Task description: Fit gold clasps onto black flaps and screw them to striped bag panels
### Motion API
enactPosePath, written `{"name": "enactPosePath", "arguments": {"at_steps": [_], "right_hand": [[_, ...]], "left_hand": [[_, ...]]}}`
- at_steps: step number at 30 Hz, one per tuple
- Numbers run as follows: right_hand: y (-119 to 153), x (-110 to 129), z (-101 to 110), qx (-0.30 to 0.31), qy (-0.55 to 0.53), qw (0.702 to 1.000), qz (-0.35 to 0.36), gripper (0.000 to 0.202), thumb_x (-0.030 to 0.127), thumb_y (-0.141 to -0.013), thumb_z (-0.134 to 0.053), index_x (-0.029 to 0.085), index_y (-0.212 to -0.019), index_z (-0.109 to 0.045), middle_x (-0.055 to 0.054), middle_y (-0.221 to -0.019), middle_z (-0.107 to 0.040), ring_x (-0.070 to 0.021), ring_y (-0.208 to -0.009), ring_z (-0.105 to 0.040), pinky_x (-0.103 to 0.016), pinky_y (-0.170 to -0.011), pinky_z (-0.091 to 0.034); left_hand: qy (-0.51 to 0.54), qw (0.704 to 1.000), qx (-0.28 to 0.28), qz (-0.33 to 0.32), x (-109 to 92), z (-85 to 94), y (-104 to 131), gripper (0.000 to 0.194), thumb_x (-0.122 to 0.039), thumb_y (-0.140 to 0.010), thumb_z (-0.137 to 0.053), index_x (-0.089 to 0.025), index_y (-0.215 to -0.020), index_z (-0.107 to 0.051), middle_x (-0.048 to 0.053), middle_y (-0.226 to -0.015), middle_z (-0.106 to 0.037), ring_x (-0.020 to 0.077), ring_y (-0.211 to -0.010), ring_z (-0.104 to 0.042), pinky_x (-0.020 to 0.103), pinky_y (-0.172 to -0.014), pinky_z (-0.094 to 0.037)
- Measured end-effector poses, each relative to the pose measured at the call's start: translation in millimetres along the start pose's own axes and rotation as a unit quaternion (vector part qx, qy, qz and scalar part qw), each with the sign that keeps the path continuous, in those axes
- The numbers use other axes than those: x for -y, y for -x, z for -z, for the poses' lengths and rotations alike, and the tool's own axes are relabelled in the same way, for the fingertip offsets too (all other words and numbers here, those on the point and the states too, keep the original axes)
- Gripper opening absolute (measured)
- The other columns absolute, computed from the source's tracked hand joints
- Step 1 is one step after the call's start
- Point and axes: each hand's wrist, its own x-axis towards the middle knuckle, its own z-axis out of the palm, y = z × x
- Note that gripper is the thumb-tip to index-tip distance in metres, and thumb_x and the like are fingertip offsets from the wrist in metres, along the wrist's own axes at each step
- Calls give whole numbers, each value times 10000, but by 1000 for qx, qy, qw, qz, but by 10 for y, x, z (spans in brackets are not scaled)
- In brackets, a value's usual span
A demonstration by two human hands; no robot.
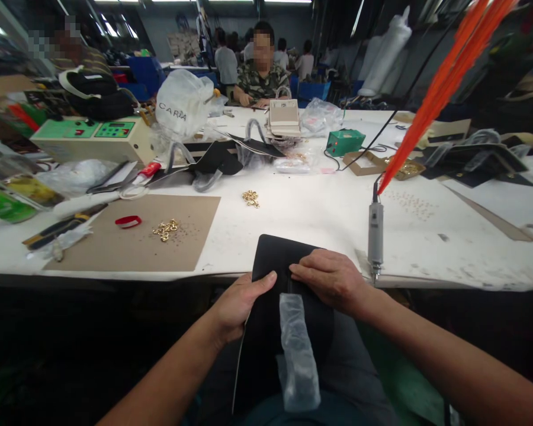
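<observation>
A flat black bag panel (266,331) rests on my lap, leaning against the table's front edge. Down its middle runs a strap handle wrapped in clear plastic (298,349). My left hand (240,305) grips the panel's left edge, thumb on the face and fingers behind it. On the upper right, my right hand (331,278) is closed on the panel, its fingertips beside the narrow strip above the wrapped handle. Whether those fingertips pinch anything small is hidden. Just right of that hand hangs a grey electric screwdriver (375,239), tip down.
A small pile of gold metal fittings (250,198) lies on the white table (311,207). More gold fittings (165,229) and a red band (128,222) sit on a brown board (115,254). Orange cords (435,100) hold the screwdriver. Behind are a green box (345,142) and a seated co-worker (262,74).
</observation>
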Motion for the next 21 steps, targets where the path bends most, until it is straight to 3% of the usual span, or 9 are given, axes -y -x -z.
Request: {"name": "enactPosePath", "arguments": {"at_steps": [3, 5, 7, 9, 11, 13, 14, 17, 21], "right_hand": [[54, -33, -25, 12, -16, 999, -39, 195, 220, -1033, -650, 219, -1216, -719, -66, -951, -737, -186, -798, -670, -324, -706, -544], [129, -8, -68, -20, -38, 990, -137, 312, 301, -994, -716, 254, -1302, -697, -90, -1094, -717, -230, -962, -687, -383, -837, -572], [220, 53, -127, -79, -76, 952, -286, 490, 399, -943, -767, 269, -1398, -643, -116, -1250, -675, -282, -1124, -663, -459, -958, -560], [302, 133, -190, -89, -175, 873, -447, 611, 486, -897, -787, 256, -1434, -611, -119, -1263, -680, -305, -1129, -671, -480, -954, -566], [350, 206, -245, -60, -323, 759, -562, 675, 544, -872, -785, 232, -1441, -599, -88, -1093, -734, -283, -969, -713, -432, -836, -591], [357, 237, -287, -82, -428, 659, -613, 722, 546, -833, -817, 216, -1436, -595, -28, -877, -729, -234, -790, -703, -359, -713, -572], [351, 228, -305, -121, -448, 631, -621, 742, 526, -806, -843, 210, -1430, -596, 0, -806, -708, -210, -737, -684, -328, -682, -553], [342, 102, -362, -243, -431, 605, -624, 813, 473, -717, -909, 197, -1415, -597, 32, -758, -682, -174, -724, -665, -292, -701, -533], [425, -93, -424, -268, -368, 621, -638, 830, 527, -745, -859, 164, -1437, -577, -43, -948, -732, -227, -902, -706, -367, -845, -561]], "left_hand": [[2, 1000, -16, -1, -33, -6, -37, 426, -253, -927, -746, -74, -1310, -701, 198, -1060, -815, 314, -888, -809, 423, -893, -638], [12, 999, -30, -11, -64, 5, -66, 428, -256, -936, -730, -77, -1323, -696, 203, -1077, -812, 318, -894, -810, 421, -870, -645], [25, 999, -44, -20, -96, 30, -98, 428, -268, -937, -728, -80, -1321, -700, 208, -1114, -806, 326, -923, -808, 429, -887, -644], [40, 998, -49, -14, -116, 62, -135, 430, -289, -937, -732, -74, -1307, -709, 212, -1136, -802, 333, -958, -804, 437, -926, -636], [67, 997, -37, 13, -110, 91, -176, 447, -340, -947, -721, -63, -1298, -713, 214, -1140, -801, 340, -1005, -796, 442, -969, -621], [105, 994, -17, 39, -64, 109, -214, 483, -407, -965, -692, -65, -1305, -710, 207, -1151, -800, 344, -1067, -780, 454, -1020, -597], [121, 992, -13, 34, -25, 115, -228, 492, -429, -972, -679, -77, -1315, -707, 196, -1159, -801, 341, -1092, -773, 458, -1044, -584], [119, 993, -11, -10, 146, 130, -231, 471, -413, -953, -711, -110, -1313, -711, 166, -1172, -804, 324, -1099, -770, 459, -1075, -563], [20, 1000, -10, 12, 375, 156, -177, 442, -286, -836, -849, -89, -1219, -747, 181, -1113, -814, 305, -970, -796, 404, -948, -614]]}}
